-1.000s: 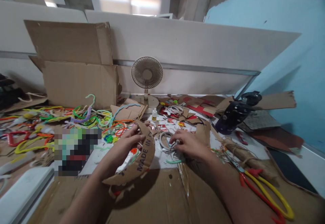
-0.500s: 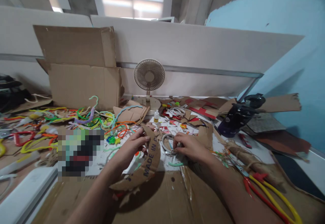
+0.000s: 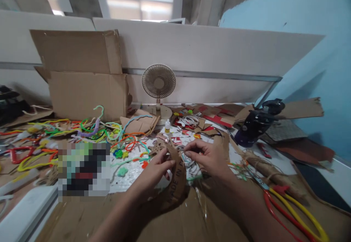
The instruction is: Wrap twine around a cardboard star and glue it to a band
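My left hand [image 3: 161, 167] is closed on a curved strip of brown cardboard [image 3: 177, 181] with "MADE IN" printed on it, held up over the work surface. The strip's edges look torn. Close to its upper end, my right hand [image 3: 205, 157] has thumb and forefinger pinched together; whatever lies between them is too small to make out. Just below those fingertips, a loose coil of pale cord [image 3: 192, 169] lies on the white tabletop, partly hidden by the strip and my hand. A small glue bottle [image 3: 167, 127] stands beyond both hands.
Colourful pipe cleaners [image 3: 109, 130] clutter the left side. A fan [image 3: 159, 82] stands behind. To the right lie red-and-yellow-handled scissors [image 3: 290, 207], a twine-wrapped roll [image 3: 270, 168] and a dark bottle [image 3: 253, 126]. A flat cardboard sheet [image 3: 164, 227] covers the near edge.
My left hand has moved right with the cardboard strip, which now stands more upright. My right hand has lifted slightly from the cord coil, and its fingertips are now beside the strip.
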`<state>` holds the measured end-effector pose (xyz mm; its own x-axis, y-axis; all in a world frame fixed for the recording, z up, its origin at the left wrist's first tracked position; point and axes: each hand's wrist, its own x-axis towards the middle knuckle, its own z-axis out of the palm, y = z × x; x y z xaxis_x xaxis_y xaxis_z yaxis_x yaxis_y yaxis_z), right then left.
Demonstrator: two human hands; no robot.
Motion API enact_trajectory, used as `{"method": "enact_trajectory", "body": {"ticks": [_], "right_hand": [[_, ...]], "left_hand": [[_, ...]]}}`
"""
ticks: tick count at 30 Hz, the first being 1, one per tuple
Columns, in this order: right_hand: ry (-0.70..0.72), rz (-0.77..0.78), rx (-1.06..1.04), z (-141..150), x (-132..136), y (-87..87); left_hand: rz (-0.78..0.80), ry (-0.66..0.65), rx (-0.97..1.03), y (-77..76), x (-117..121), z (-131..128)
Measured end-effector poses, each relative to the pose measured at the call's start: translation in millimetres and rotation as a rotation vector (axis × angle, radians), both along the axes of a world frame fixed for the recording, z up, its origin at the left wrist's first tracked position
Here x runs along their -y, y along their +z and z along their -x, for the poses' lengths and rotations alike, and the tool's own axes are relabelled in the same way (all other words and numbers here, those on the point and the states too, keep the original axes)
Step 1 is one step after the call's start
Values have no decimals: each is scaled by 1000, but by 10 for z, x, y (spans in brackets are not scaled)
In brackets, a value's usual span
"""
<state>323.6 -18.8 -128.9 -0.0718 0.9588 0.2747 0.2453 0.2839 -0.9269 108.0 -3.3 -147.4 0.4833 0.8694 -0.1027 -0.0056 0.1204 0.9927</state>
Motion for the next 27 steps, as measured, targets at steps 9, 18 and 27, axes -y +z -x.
{"method": "enact_trajectory", "body": {"ticks": [9, 18, 27], "right_hand": [[-104, -175, 136, 159, 79, -86], [-93, -225, 183, 176, 77, -89], [-84, -268, 212, 157, 79, -81]], "left_hand": [[-74, 45, 18, -118, 62, -98], [-92, 47, -6, -112, 72, -89], [-135, -11, -39, -74, 99, -54]]}}
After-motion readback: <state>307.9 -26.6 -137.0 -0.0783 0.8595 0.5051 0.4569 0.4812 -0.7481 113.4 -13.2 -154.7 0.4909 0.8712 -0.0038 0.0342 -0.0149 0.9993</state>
